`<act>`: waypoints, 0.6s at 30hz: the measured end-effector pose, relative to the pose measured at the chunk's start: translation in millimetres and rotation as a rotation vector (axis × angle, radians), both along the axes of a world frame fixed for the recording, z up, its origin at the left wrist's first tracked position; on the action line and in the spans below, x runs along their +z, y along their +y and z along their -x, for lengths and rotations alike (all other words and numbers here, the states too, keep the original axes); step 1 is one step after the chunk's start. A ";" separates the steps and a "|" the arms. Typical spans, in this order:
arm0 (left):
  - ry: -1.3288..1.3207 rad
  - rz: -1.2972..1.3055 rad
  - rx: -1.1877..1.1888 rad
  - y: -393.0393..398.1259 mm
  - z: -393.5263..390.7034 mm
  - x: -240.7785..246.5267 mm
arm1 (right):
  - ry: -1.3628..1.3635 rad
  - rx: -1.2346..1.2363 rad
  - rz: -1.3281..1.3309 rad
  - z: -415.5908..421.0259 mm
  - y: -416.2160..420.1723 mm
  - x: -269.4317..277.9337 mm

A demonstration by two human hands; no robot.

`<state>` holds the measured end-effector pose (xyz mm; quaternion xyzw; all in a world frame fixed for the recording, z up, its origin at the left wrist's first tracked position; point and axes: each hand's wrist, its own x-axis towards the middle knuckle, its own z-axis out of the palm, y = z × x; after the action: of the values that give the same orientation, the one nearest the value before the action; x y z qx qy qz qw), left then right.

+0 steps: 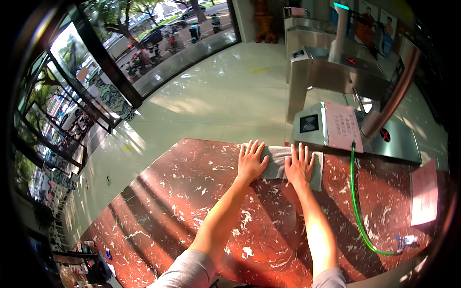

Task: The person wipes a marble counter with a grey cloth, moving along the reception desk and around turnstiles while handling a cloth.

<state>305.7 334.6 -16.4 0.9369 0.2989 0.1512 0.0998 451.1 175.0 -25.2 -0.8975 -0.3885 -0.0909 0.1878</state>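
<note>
A grey cloth (276, 162) lies spread at the far edge of a red marble-patterned counter top (216, 201). My left hand (251, 162) rests flat, fingers spread, over the cloth's left end. Palm down on its right part is my right hand (299, 165), fingers apart and pointing to the far edge. Both arms reach forward across the counter. Neither hand is closed around anything.
Right of the cloth, a green cable lock (354, 201) runs down the counter. A pink sign (425, 194) stands at the right. Metal turnstiles (317, 64) are beyond the far edge; small items (86, 248) sit lower left.
</note>
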 end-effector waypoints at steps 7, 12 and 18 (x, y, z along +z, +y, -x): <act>0.050 0.013 0.424 88.2 207.1 1.7 | 0.065 0.397 0.013 147.6 166.8 0.8; 0.107 -0.005 0.695 71.5 357.4 -6.0 | 0.116 0.656 0.120 288.8 226.5 3.4; 0.158 -0.024 0.927 -2.9 503.3 -8.2 | 0.112 0.947 0.127 429.3 198.7 -2.9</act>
<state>-197.6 331.7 -24.6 0.7142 0.6909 0.1118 -0.0123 21.9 373.7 -28.0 -0.6351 -0.7486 0.0770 0.1741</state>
